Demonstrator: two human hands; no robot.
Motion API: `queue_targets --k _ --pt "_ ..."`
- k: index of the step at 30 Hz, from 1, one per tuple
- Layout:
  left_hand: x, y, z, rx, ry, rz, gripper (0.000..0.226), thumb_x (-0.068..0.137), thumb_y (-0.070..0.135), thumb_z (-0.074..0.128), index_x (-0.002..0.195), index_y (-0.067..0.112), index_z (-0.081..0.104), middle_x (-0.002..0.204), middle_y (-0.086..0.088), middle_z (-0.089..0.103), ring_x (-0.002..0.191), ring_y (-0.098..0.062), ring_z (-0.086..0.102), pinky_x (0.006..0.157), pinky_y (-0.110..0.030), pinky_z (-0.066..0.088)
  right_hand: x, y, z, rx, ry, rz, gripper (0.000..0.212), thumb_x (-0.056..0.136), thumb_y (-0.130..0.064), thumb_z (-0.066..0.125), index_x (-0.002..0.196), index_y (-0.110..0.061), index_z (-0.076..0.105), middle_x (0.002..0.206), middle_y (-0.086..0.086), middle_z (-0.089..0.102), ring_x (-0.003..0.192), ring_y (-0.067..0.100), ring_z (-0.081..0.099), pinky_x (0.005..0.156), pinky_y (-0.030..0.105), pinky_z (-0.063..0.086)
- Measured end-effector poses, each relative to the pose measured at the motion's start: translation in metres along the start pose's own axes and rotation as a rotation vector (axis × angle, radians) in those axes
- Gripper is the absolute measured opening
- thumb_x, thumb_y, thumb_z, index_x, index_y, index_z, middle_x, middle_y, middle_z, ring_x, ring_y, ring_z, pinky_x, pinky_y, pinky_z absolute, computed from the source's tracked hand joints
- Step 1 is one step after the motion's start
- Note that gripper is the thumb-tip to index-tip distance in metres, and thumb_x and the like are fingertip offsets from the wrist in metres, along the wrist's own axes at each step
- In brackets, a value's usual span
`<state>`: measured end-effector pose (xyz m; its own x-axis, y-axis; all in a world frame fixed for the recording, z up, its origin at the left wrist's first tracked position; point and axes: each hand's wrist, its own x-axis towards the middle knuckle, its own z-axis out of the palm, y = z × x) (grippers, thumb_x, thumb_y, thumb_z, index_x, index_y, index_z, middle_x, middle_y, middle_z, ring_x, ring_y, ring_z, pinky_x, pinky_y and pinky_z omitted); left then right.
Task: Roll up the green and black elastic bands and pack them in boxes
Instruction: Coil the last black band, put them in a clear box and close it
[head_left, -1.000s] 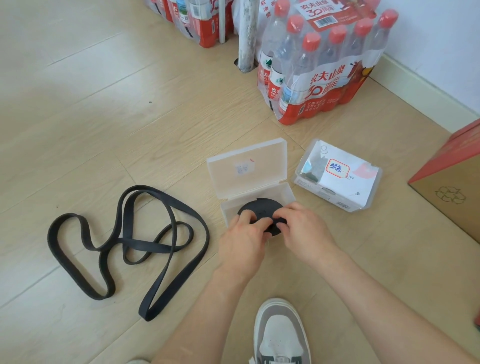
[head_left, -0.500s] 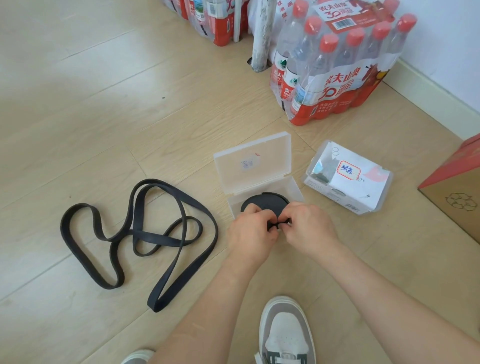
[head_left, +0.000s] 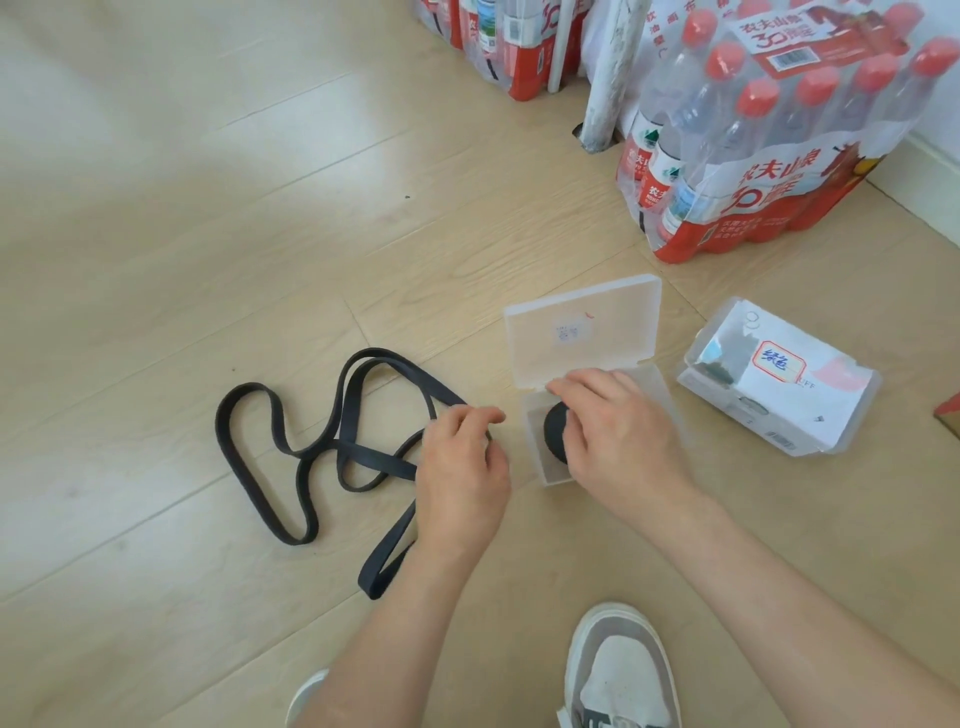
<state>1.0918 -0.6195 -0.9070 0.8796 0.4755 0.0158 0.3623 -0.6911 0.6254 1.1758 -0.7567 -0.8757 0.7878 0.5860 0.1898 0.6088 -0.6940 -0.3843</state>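
Observation:
A rolled black band (head_left: 555, 432) sits in the base of an open clear plastic box (head_left: 670, 410), whose lid (head_left: 582, 332) stands up behind it. My right hand (head_left: 618, 436) lies on the roll with its fingers curled around it, hiding most of it. Left of the box a loose black band (head_left: 224, 441) lies tangled in loops on the wooden floor. My left hand (head_left: 462, 462) hovers over the right end of that band, fingers curved and apart; whether it touches the band I cannot tell. No green band is out in the open.
A second clear box (head_left: 779, 384), lid down, with a handwritten label, lies right of the open one. Shrink-wrapped packs of water bottles (head_left: 769, 156) and a white pole (head_left: 608, 78) stand behind. A cardboard box corner (head_left: 949, 415) shows at the right edge; my shoe (head_left: 623, 670) is below.
My left hand has let go of the roll and moved left over the loose band. My right hand now holds the roll down in the box alone.

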Motion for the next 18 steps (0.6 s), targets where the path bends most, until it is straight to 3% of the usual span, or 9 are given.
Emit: queue_targets --k 2,5,7,9,11,14,18 --pt "-0.005 -0.026 -0.007 0.191 -0.051 -0.073 0.054 0.079 0.014 0.062 0.130 0.020 0.050 0.133 -0.002 0.047 0.120 -0.024 0.042 0.098 -0.034 0.040 -0.005 -0.017 0.015 0.034 -0.084 -0.083 0.037 0.068 0.001 0.064 0.104 -0.007 0.068 0.100 0.007 0.068 0.083 0.031 0.064 0.063 0.036 0.055" --pt "-0.016 -0.057 -0.013 0.488 -0.375 -0.205 0.088 0.079 0.040 0.067 0.148 0.025 0.014 0.153 -0.001 0.021 0.138 -0.025 0.025 0.109 -0.043 0.030 -0.022 -0.038 0.041 -0.045 -0.320 -0.154 0.057 0.058 -0.005 0.078 0.114 -0.012 0.066 0.118 0.007 0.067 0.103 0.027 0.066 0.070 0.036 0.055" --pt "-0.022 -0.067 -0.016 0.620 -0.394 -0.158 0.077 0.085 0.036 0.061 0.146 0.022 0.017 0.145 0.002 0.035 0.131 -0.021 0.036 0.104 -0.040 0.034 -0.033 -0.049 0.051 -0.106 -0.501 -0.191 0.072 0.074 -0.007 0.070 0.141 -0.013 0.044 0.150 0.009 0.042 0.136 0.024 0.042 0.096 0.040 0.045" --pt "-0.023 -0.071 -0.020 0.682 -0.362 -0.105 0.041 0.090 0.025 0.053 0.129 0.020 0.041 0.123 0.003 0.056 0.114 -0.019 0.051 0.093 -0.034 0.041 -0.040 -0.054 0.054 -0.115 -0.678 -0.206 0.078 0.089 -0.003 0.051 0.154 -0.015 0.010 0.163 0.005 0.005 0.149 0.020 0.009 0.112 0.040 0.026" --pt "-0.018 -0.071 -0.027 0.494 -0.413 -0.181 0.016 0.091 0.021 0.051 0.105 0.020 0.059 0.100 0.002 0.065 0.094 -0.019 0.060 0.081 -0.033 0.050 -0.039 -0.060 0.052 -0.111 -0.748 -0.194 0.083 0.091 -0.001 0.046 0.154 -0.019 -0.004 0.163 0.000 -0.009 0.150 0.017 -0.002 0.114 0.040 0.021" --pt "-0.006 -0.056 -0.060 -0.029 -0.609 -0.387 0.009 0.087 0.021 0.060 0.084 0.020 0.069 0.076 0.002 0.066 0.075 -0.013 0.060 0.073 -0.030 0.051 -0.031 -0.066 0.051 0.030 -0.772 -0.131 0.091 0.091 -0.012 0.053 0.153 -0.025 -0.013 0.162 -0.005 -0.012 0.150 0.015 -0.002 0.117 0.039 0.023" --pt "0.020 -0.020 -0.148 -0.261 -0.758 -0.350 0.013 0.078 0.006 0.065 0.082 0.016 0.073 0.080 0.001 0.067 0.079 -0.013 0.061 0.082 -0.030 0.049 0.001 -0.089 0.024 0.412 -0.701 0.004 0.110 0.079 -0.026 0.070 0.152 -0.032 -0.013 0.160 -0.015 -0.001 0.148 0.009 0.001 0.118 0.029 0.018"
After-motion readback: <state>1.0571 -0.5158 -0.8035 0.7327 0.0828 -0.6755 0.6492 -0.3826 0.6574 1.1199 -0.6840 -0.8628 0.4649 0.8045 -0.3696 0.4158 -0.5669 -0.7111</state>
